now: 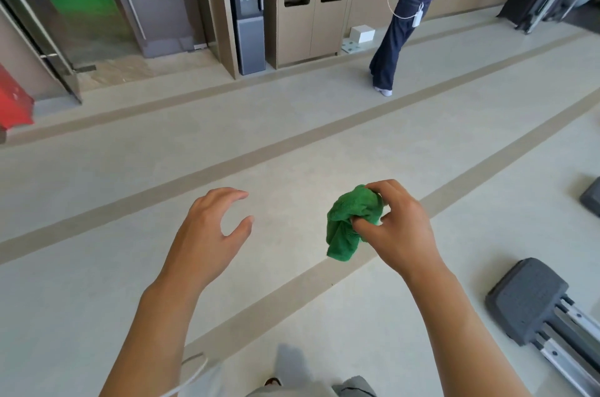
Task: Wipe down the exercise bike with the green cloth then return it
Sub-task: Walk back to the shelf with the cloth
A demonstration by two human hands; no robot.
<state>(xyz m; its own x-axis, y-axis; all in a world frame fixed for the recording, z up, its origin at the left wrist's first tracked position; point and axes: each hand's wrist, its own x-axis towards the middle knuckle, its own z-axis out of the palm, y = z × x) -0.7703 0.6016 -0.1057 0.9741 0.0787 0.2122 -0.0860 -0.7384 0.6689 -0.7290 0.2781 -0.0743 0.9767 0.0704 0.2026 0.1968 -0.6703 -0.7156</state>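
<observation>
We judge the step in hand to be carrying: no exercise bike is identifiable in view, so the next move calls for locating it, or the cloth's return place. Our right hand [397, 227] pinches the bunched green cloth [352, 221] above the floor [292, 143]. Our left hand [211, 227] hovers to its left, fingers spread, empty.

The crumpled green terry cloth [349, 221] is bunched into a loose ball, held in the air above the pale floor. The right hand [397, 227] pinches it at its right side, and one folded corner hangs down.
</observation>
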